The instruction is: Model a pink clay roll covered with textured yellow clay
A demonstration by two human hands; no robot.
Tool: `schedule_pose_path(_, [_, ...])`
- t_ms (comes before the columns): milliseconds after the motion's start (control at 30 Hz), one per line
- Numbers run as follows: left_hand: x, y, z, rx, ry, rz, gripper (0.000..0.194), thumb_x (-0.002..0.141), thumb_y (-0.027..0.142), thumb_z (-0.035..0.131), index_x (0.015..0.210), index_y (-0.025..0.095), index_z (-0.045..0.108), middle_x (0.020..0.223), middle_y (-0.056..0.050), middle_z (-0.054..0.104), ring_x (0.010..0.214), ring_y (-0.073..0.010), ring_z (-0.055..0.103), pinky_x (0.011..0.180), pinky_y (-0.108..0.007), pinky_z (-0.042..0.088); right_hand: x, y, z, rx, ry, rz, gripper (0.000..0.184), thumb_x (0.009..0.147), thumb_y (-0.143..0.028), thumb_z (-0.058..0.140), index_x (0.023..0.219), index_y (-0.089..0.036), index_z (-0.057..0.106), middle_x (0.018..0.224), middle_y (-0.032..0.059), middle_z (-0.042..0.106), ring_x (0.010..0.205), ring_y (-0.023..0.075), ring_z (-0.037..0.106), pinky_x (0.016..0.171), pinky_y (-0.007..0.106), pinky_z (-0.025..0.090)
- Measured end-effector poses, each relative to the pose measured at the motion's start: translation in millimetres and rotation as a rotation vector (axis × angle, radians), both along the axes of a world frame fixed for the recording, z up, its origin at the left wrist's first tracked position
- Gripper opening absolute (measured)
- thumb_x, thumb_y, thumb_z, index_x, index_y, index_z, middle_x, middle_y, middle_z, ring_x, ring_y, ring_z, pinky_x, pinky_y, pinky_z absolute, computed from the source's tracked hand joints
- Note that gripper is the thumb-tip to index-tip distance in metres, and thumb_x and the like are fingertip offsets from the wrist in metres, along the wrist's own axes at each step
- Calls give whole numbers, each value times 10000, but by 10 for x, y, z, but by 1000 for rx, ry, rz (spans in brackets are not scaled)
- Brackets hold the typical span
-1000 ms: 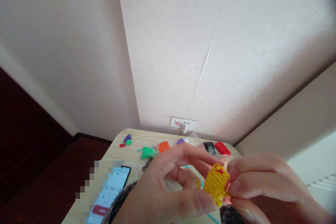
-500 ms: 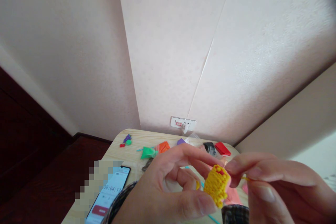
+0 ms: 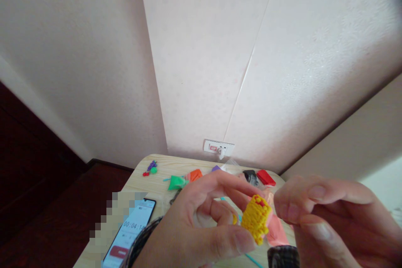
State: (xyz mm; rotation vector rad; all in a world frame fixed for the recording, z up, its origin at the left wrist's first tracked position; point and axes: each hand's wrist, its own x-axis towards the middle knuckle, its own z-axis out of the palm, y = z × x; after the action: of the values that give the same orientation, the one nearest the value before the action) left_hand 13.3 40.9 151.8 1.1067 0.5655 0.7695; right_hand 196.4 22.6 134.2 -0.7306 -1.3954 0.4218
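The left hand holds the yellow textured block in a thumb-and-finger grip above the surface. The right hand is just beside the block, its grip narrow; whether it contains anything cannot be determined.

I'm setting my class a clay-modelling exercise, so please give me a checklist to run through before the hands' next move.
1. Textured yellow block secured: ok, held between the thumb and fingers of the left hand.
2. Right hand clear of the block: ok, a gap shows between them.
3. Anything pinched in the right hand: cannot tell, the hand itself hides it.
4. Block yellow all over: not ok, pink shows on its side towards the right hand and red on top.
5. Phone timer readable: ok, the lit screen shows digits.
6. Purple grape cluster out of the way: ok, it lies near the table's far left corner.
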Motion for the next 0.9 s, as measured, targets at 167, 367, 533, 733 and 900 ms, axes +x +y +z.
schedule_pose_path(167, [8,4,0,-11,-25,-1,398,699,411,793,1056,263,700,800,2,601,589,-87,456,324,-66,295,-30,-33,6,0,56,13,71,924,-230,580,965,-216,637,633,-12,570,508,111,533,444,221,460])
schedule_pose_path(367, [-5,-16,58,-35,3,8,338,721,357,788,1041,286,702,756,37,610,493,-30,371,349,-30,319,-75,-16,34,-4,63,44,203,882,-76,601,1018,-220,648,822,4,649,749,102,624,677,157,553])
schedule_pose_path(533, [-1,17,5,-11,-41,-4,374,703,423,800,1033,280,698,763,25,602,552,-59,431,336,-36,310,-49,-4,29,-28,45,137,227,895,-89,605,1074,-225,632,824,-17,697,765,77,666,705,107,559])
schedule_pose_path(733, [16,22,-10,21,-64,-14,356,731,413,779,1049,277,694,771,17,584,576,-70,439,346,-41,308,-39,-18,16,-17,60,106,271,842,-36,641,1040,-220,652,842,-18,690,799,78,670,729,101,572])
schedule_pose_path(900, [23,16,-19,25,-82,-25,330,734,367,779,1038,273,693,779,27,601,526,-45,411,336,-36,306,-50,-18,24,-31,65,124,180,907,-100,601,1043,-211,641,804,-31,703,693,56,685,709,70,569])
